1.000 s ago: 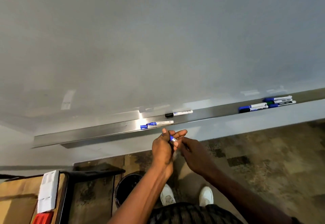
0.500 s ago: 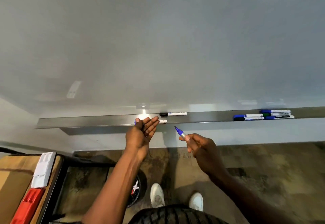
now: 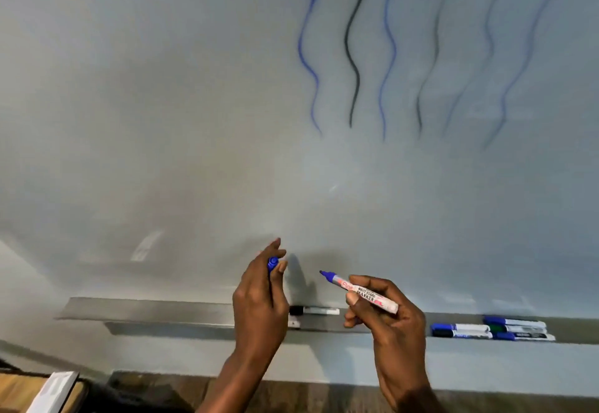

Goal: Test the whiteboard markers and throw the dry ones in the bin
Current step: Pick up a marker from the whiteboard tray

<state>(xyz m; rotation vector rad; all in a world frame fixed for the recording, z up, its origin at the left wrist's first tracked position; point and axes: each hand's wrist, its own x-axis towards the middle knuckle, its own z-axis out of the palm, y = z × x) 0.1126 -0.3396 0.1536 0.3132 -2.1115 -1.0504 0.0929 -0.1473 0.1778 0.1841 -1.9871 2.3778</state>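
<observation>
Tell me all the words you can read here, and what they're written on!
"WHITE BOARD MARKER": on the blue marker held in the right hand.
The red logo nearer that marker's tip: too blurred to read.
Labels on the black marker and the group of markers lying in the tray: too small and blurred to read.
The blue cap in the left hand: no writing shows.

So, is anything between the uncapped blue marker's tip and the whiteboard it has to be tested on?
Nothing visible. The blue marker, held in the right hand, has its tip bare and aimed at a blank stretch of whiteboard. The left hand holds the cap off to the side.
</observation>
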